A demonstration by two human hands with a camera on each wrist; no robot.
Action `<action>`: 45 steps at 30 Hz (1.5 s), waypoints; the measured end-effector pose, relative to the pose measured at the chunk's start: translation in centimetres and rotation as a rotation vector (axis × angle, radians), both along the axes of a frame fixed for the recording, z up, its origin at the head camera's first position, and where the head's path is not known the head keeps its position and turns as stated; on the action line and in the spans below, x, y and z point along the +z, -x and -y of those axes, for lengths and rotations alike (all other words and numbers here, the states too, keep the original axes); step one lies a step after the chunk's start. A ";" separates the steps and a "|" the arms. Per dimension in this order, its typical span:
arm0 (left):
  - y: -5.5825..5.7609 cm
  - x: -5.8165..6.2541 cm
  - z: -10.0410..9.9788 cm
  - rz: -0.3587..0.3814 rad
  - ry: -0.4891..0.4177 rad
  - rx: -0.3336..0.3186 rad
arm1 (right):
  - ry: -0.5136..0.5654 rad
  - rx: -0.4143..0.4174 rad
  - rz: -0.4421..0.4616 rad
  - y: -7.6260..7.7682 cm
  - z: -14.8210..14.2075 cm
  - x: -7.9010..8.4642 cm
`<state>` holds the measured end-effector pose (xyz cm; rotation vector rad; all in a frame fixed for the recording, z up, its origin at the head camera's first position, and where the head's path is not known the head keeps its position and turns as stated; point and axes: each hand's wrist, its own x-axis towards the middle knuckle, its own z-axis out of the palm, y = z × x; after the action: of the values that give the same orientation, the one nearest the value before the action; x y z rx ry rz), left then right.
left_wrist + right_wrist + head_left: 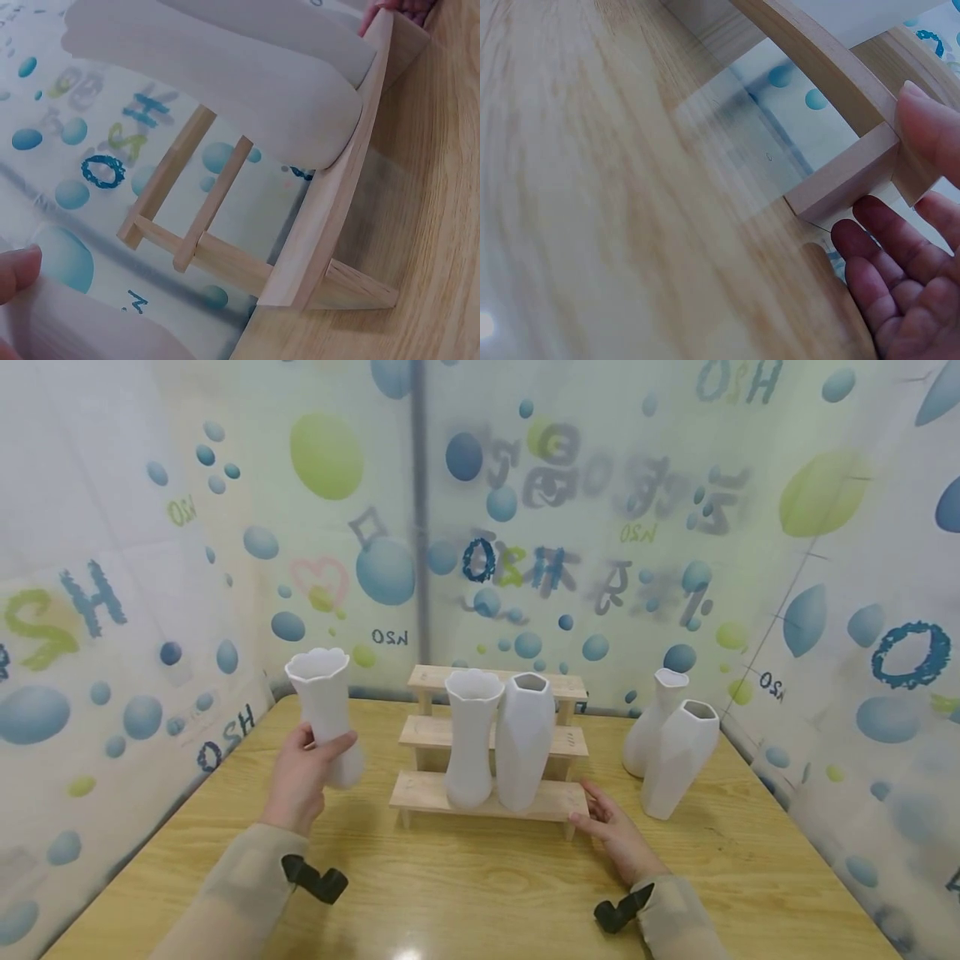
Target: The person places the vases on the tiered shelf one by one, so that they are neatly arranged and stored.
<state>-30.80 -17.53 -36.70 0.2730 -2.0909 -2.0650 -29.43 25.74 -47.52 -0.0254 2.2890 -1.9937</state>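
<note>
On the left, my left hand (300,777) grips a white vase (327,702) with a scalloped rim, thumb and fingers round its lower half. The left wrist view shows only fingertips (19,274) and part of that vase. In the middle stands a three-step wooden rack (420,789). On its lowest step are a scalloped white vase (471,735) and a faceted white vase (525,743), side by side. My right hand (618,831) holds the step's right end, its thumb (930,131) at the front edge and the other fingers curled by the leg (844,176).
Right of the rack stand two more white vases: a narrow-necked one (648,739) behind and a faceted, tilted-looking one (678,760) in front. All rest on a wooden table (465,893). Patterned curtains (540,510) enclose its back and sides.
</note>
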 end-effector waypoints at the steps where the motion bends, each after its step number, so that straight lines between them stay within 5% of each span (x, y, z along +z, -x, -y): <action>1: 0.0 0.1 -0.1 -0.001 0.001 -0.009 | -0.002 0.000 0.000 0.0 0.0 0.0; 26: 1.3 2.8 -2.8 -0.074 0.010 -0.121 | -0.023 0.001 -0.032 -0.1 0.0 0.0; 45: 2.1 4.9 -5.8 -0.044 0.006 -0.197 | -0.028 -0.014 -0.034 0.1 0.0 -0.3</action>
<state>-32.89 -11.71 -31.78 0.0206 -2.1753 -2.1491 -29.48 25.72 -47.83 -0.0405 2.3439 -1.9826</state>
